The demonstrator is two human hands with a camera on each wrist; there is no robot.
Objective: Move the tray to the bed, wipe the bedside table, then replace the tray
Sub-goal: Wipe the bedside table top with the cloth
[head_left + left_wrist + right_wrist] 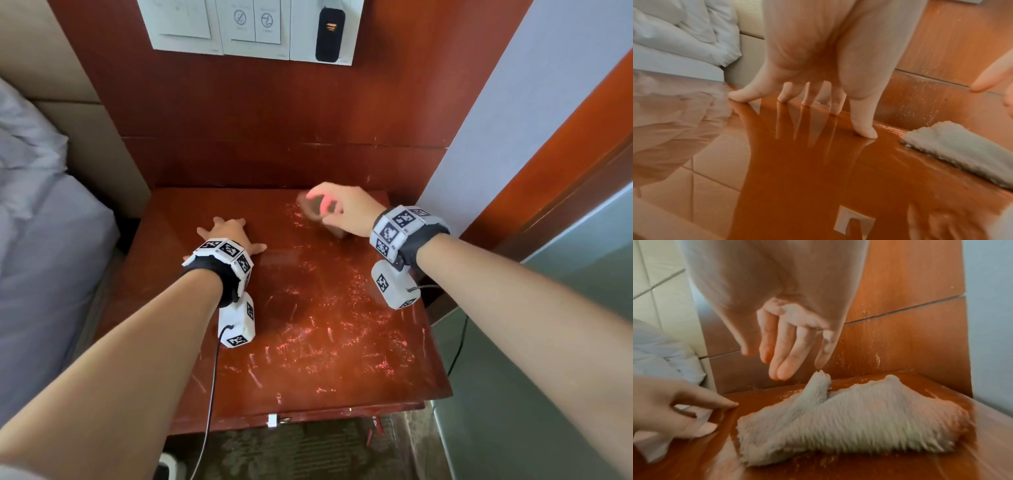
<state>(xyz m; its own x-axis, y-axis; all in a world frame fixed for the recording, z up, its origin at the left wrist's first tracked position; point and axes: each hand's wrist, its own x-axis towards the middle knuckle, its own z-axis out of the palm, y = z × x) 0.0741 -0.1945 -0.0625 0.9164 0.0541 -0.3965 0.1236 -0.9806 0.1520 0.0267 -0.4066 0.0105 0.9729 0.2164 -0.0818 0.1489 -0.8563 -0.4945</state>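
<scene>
- While the left hand is pressing splayed fingers on the bedside table, the cloth is lying lengthwise along the back edge.
- The right hand is hovering just above it, fingers loose, holding nothing.

Worktop of glossy red-brown wood, mirror-like at left, scuffed and scratched at centre and right, cloth grey, shaggy ribbed pile, matt, bed linen white, soft, creased

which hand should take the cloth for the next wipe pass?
Right. The right hand hovers open just above the cloth at the back right of the bedside table. The left hand is planted on its fingertips on the tabletop, apart from the cloth.
</scene>
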